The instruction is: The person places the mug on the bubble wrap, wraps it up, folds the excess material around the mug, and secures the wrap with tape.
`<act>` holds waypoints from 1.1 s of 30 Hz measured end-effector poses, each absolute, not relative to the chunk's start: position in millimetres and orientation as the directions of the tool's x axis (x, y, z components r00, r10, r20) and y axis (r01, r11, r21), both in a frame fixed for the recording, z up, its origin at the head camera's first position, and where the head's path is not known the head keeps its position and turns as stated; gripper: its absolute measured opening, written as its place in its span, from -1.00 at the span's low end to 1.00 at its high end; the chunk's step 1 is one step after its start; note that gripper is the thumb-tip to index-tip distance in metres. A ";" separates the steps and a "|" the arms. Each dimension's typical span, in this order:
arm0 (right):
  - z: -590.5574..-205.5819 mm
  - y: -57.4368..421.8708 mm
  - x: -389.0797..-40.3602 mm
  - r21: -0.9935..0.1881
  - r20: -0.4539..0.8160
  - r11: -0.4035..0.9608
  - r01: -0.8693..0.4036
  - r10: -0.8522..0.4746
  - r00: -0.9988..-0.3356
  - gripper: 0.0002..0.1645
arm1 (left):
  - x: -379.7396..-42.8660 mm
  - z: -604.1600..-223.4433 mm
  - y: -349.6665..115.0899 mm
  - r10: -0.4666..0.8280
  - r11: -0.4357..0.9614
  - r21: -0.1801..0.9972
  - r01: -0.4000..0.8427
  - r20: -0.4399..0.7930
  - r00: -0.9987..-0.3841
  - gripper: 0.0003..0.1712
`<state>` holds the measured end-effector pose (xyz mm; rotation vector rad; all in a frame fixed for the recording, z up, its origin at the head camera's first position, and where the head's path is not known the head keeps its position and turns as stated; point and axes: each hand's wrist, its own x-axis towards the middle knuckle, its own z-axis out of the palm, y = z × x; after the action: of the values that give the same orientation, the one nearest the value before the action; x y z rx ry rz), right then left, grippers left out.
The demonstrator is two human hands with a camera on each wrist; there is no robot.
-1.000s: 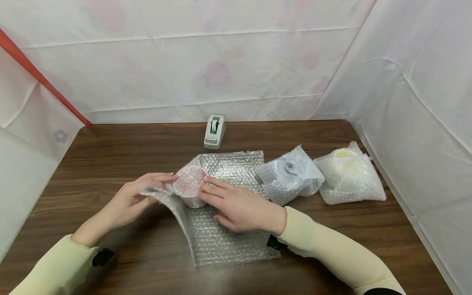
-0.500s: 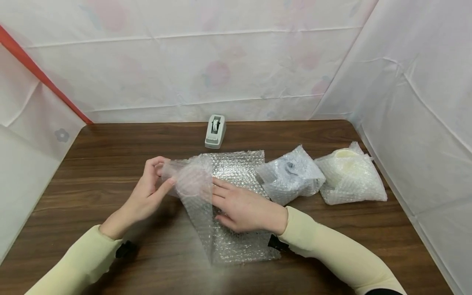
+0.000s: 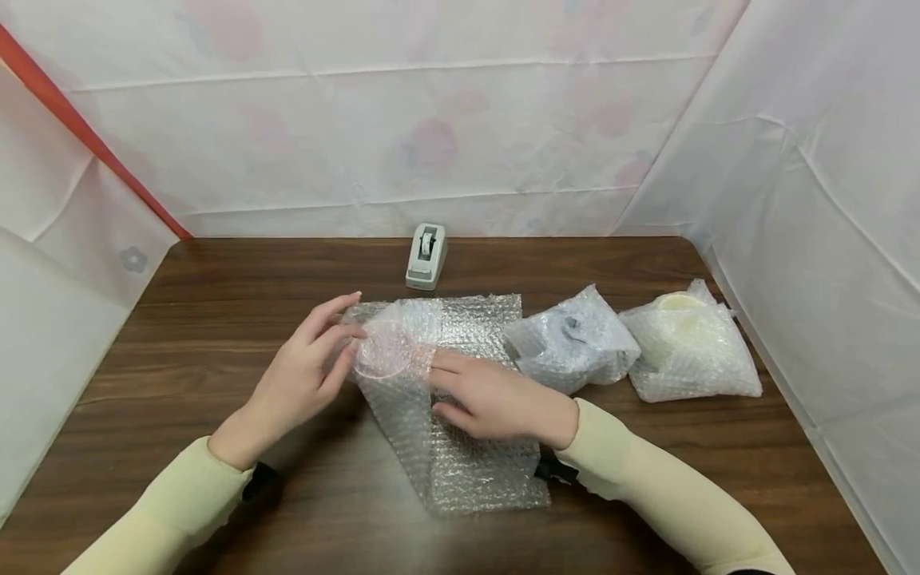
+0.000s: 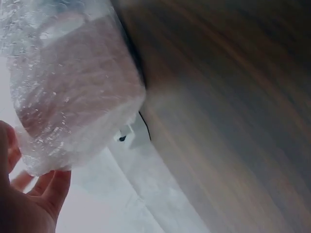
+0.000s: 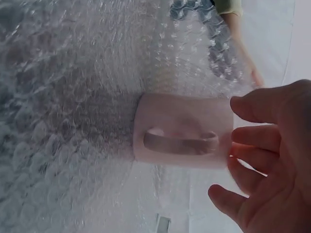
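A pink mug (image 5: 182, 121) stands upright on a sheet of bubble wrap (image 3: 489, 471), its handle (image 5: 180, 143) plain in the right wrist view. The sheet's left flap lies over the mug's top. My left hand (image 3: 298, 375) is at the mug's left side, spread fingers touching the wrap near the rim. My right hand (image 3: 499, 399) comes from the right, its fingertips under the flap beside the mug. In the right wrist view those loosely bent fingers (image 5: 257, 138) are at the mug's rim without closing round it. Seen from the left wrist, the mug shows blurred through the plastic.
A white tape dispenser (image 3: 427, 257) stands behind the sheet. To the right lie two bubble-wrapped bundles, one bluish-grey (image 3: 575, 339) touching the sheet's edge, one cream (image 3: 686, 343) farther right. White curtains (image 3: 460, 120) hang behind and at the sides of the brown wooden table (image 3: 251, 275).
My left hand has brought the flap up and over the mug to the right, then loosened its pinch on the edge. The right hand has stayed by the mug, now partly under the flap.
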<state>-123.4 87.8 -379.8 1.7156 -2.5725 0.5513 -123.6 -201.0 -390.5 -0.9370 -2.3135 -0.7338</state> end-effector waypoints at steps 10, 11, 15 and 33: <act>-373.0 123.2 -103.6 -0.257 0.172 0.422 -0.869 -0.865 -0.471 -0.50 | -122.3 -383.2 -197.6 0.661 0.548 -0.059 0.834 0.641 -0.389 -0.59; -373.8 128.5 -100.3 -0.259 0.170 0.412 -0.874 -0.871 -0.461 -0.53 | -122.5 -383.0 -197.6 0.677 0.539 -0.070 0.839 0.629 -0.382 -0.59; -378.7 152.6 -85.1 -0.299 0.064 0.389 -0.871 -0.903 -0.425 -0.57 | -122.1 -383.7 -200.1 0.731 0.524 -0.069 0.849 0.549 -0.406 -0.53; -423.9 175.9 -65.5 -0.475 0.046 0.405 -0.781 -0.875 -0.481 -0.86 | -120.0 -390.0 -186.8 0.734 0.579 0.026 0.815 0.419 -0.535 -0.63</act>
<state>-65.5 175.9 -423.9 1.6796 -2.8037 0.7492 -120.0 -186.8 -390.0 -1.2550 -2.4495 -0.3092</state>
